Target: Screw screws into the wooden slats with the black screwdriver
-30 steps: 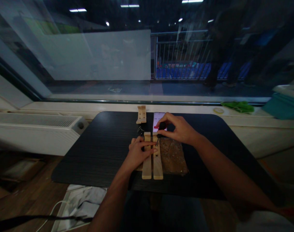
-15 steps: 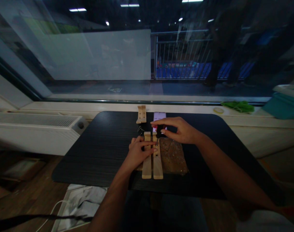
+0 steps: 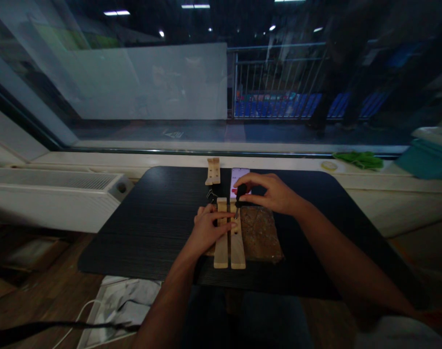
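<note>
Two long wooden slats (image 3: 229, 242) lie side by side on a brown cork mat (image 3: 260, 235) on a dark table (image 3: 151, 223). My left hand (image 3: 208, 229) lies flat across the far part of the slats, fingers stretched out and pressing them down. My right hand (image 3: 270, 194) pinches the black handle of a small screwdriver (image 3: 238, 196). The tool stands nearly upright with its tip on the far end of the right slat.
Two shorter wooden pieces (image 3: 212, 171) and a lit phone (image 3: 238, 175) lie at the table's far edge, small metal parts (image 3: 210, 195) between them and the slats. A white radiator (image 3: 57, 196) stands at left. Green cloth (image 3: 359, 159) and a teal box (image 3: 428, 155) rest on the sill.
My right hand's fingers shifted round the screwdriver handle, spreading half a second ago and closing on it again now. The left hand and the slats have stayed in place.
</note>
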The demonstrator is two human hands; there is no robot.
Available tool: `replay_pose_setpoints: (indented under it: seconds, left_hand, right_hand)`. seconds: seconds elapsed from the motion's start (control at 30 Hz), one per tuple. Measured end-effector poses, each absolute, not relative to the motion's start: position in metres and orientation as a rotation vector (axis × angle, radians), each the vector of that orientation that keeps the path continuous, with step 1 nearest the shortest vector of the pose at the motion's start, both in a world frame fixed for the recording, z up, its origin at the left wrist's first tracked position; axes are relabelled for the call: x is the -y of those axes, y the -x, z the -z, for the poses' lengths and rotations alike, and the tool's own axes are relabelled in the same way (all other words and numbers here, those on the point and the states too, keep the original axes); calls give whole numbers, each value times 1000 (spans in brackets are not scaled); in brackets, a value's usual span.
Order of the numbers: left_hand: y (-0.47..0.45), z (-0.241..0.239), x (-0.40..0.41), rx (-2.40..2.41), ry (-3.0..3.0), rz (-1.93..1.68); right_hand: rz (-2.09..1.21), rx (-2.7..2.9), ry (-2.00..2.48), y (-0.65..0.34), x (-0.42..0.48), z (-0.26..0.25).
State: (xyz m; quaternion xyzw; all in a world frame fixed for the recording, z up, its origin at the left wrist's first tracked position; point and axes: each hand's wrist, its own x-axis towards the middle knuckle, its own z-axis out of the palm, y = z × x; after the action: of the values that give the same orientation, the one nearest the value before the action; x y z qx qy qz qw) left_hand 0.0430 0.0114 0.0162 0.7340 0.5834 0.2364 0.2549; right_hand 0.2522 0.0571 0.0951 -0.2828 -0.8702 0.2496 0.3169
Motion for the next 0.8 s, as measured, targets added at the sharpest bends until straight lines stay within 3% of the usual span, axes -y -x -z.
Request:
replay_pose_setpoints:
  seconds: [0.57,0.8]
  left_hand:
    - [-43,-16,-12,-1572,-1999,-639]
    - [-43,-14,-12,-1581,-2018,-637]
  right_hand:
    - [-523,2255,929,-248,-53,-96]
    - [-560,2202,813,-245,-56,-91]
